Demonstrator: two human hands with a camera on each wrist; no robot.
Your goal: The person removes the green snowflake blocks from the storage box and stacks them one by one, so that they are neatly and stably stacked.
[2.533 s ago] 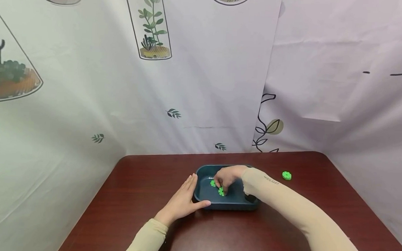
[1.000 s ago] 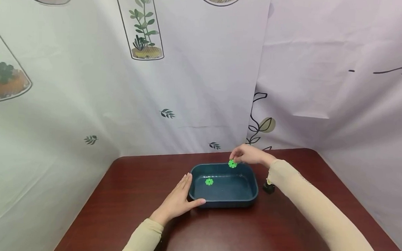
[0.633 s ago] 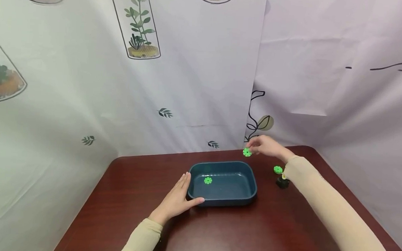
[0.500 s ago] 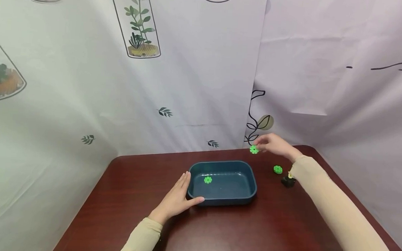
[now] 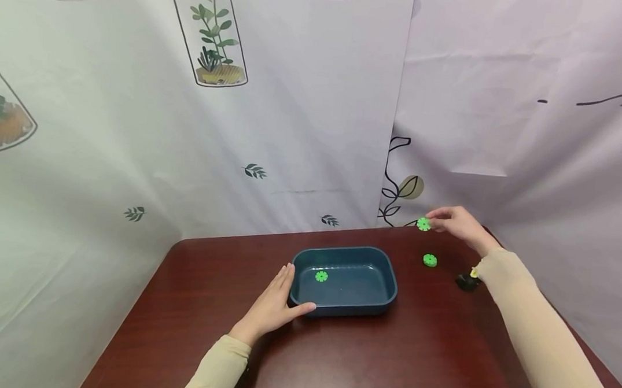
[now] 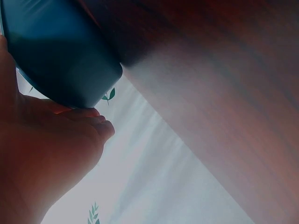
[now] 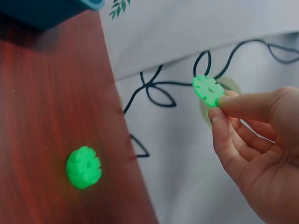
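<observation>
Between thumb and fingertips my right hand (image 5: pixel 458 223) pinches a green notched plastic disc (image 7: pixel 208 90) by its edge, held up above the table's far right part. Below it on the table lies a small stack of the same green discs (image 7: pixel 84 167), also seen in the head view. My left hand (image 5: pixel 270 311) rests with straight fingers against the left end of a dark blue rectangular dish (image 5: pixel 347 311), its thumb at the near rim. Inside the dish, toward the left, lies one green snowflake-like disc (image 5: pixel 321 276).
The dark red table (image 5: pixel 356 358) ends at a white printed cloth (image 5: pixel 303 130) that hangs behind it and along both sides. A black wrist device (image 5: pixel 466 282) with a bit of yellow sits under the right sleeve (image 5: pixel 530 308).
My right hand has lifted a green disc out of the dish and carried it right, past the far rim to above the stack. The left hand has stayed at the dish.
</observation>
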